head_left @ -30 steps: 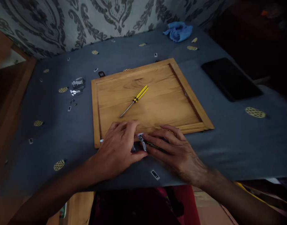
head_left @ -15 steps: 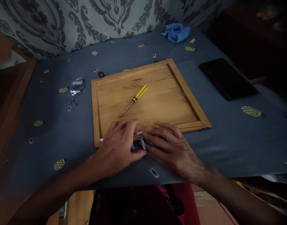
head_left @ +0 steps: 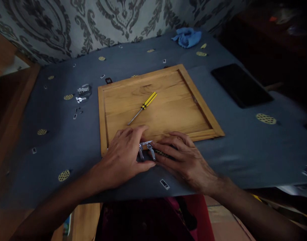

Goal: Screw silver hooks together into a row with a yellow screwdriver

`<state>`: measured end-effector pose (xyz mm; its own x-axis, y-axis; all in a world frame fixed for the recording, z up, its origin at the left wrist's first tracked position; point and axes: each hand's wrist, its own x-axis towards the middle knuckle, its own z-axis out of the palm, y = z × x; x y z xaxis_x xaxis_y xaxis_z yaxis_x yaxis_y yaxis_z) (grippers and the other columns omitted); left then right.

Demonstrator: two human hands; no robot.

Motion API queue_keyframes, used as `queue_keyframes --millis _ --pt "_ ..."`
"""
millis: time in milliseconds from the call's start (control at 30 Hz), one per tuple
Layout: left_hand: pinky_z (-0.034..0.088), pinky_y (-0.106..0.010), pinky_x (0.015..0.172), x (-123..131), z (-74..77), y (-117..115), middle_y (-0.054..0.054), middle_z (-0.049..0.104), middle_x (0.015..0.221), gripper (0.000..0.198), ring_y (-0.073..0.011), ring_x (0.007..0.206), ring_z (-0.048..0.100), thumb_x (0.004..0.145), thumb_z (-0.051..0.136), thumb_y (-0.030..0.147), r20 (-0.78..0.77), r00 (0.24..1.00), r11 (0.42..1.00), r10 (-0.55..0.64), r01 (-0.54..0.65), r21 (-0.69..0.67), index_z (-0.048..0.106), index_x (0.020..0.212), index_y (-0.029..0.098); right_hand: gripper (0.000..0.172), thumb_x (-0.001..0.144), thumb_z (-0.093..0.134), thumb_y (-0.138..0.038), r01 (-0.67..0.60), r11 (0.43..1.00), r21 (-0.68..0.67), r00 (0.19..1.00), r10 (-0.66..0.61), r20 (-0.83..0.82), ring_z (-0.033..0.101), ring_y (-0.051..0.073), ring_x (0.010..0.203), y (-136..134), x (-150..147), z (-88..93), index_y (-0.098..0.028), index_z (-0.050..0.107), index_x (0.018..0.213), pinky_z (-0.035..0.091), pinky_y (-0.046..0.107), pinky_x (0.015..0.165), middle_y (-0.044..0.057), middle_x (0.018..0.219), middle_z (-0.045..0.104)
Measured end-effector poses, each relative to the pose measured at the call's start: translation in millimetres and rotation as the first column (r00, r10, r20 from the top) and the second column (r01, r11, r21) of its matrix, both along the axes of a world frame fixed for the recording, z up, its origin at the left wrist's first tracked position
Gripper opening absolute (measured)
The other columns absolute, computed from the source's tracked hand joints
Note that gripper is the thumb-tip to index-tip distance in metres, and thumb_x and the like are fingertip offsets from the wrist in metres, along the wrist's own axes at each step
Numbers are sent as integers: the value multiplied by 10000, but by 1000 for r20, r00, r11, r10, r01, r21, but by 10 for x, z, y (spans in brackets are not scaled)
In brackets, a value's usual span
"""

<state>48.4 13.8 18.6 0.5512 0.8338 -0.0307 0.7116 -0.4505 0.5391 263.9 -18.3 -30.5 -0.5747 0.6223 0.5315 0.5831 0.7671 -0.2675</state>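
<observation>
A framed wooden panel point(head_left: 178, 107) lies on the cloth-covered table. At its near edge is a silver metal fitting point(head_left: 146, 144), a small bar with two short prongs hanging toward me. My left hand point(head_left: 127, 154) curls around the fitting's left end, thumb below and fingers over the frame. My right hand point(head_left: 186, 160) closes on the other end, forefinger tip on the metal and thumb under it; its grip is partly hidden. A yellow-and-black screwdriver point(head_left: 144, 105) rests on the panel, its tip pointing toward my left hand.
Left of the panel lie more silver metal fittings point(head_left: 82, 93) with several small screws point(head_left: 79, 109). A black tablet-like slab point(head_left: 241, 85) lies on the right, and a crumpled blue cloth point(head_left: 187, 37) at the back. A patterned curtain point(head_left: 123, 20) hangs behind the table point(head_left: 231, 160).
My left hand has shifted slightly left, so more of the fitting's bar and both prongs show. My right hand stays in nearly the same place.
</observation>
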Motion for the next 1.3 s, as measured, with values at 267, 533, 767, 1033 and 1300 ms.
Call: queue_keyframes --millis 267,533,767,1033,1300 --pt "493 -495 974 -28 1 8 -77 687 1156 750 -306 1104 635 752 809 288 0 1000 1000 -2 2 10 398 1375 208 225 1042 509 -262 2 1000 1 1000 -2 -25 610 189 1070 0 -3 11 -199 723 1016 414 437 1069 1 1133 774" --pt "483 -514 1007 -37 -18 0 -91 681 1180 766 -328 1168 614 757 810 296 -4 1000 1000 7 -7 -20 398 1396 206 206 1032 532 -258 -12 1000 12 1000 12 1 622 196 1056 5 6 2 -198 728 1033 420 441 1057 16 1129 779" --pt "494 -523 992 -34 -32 -10 -85 680 1178 772 -330 1142 617 756 813 317 -8 1000 1000 9 -9 -14 403 1403 222 229 1047 502 -274 -14 1000 0 1000 14 14 616 190 1083 7 6 -6 -209 721 1056 437 446 1044 23 1130 775" --pt "517 -459 943 -138 135 95 -48 700 1112 593 -275 1057 661 791 781 299 76 995 998 64 -62 -23 491 1305 244 178 1022 555 -252 -9 999 49 1000 9 12 640 187 1053 17 0 5 -212 728 1032 465 439 1039 16 1092 780" --pt "533 -363 840 -631 337 346 -34 730 1004 298 -217 948 695 885 656 355 221 946 962 238 -261 79 609 1148 223 184 1033 529 -246 -3 999 43 1000 2 13 644 197 1046 17 -4 1 -209 708 1044 475 449 1023 16 1152 768"
